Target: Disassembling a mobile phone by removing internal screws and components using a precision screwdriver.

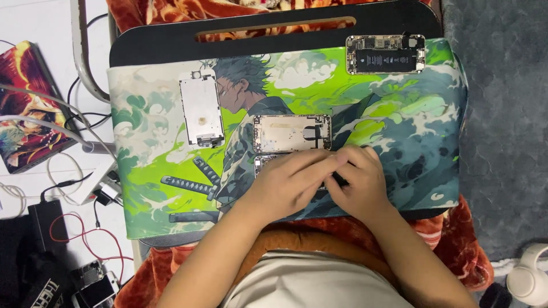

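Both of my hands rest close together on a green illustrated desk mat (399,114). My left hand (288,182) lies flat over an opened phone body (264,162), of which only the top left corner shows. My right hand (359,179) is curled beside it, fingers pinching a small dark object that I cannot make out. Just above my hands lies an empty phone rear housing (291,133). A detached screen panel (201,111) lies face down to the left. An opened phone with its black battery showing (386,54) sits at the mat's top right.
The mat covers a black lap tray (171,40) with a slot handle. Cables, a charger brick (43,217) and more phone parts (91,282) lie on the white floor at left. A patterned book (25,108) is far left. White headphones (528,276) sit bottom right.
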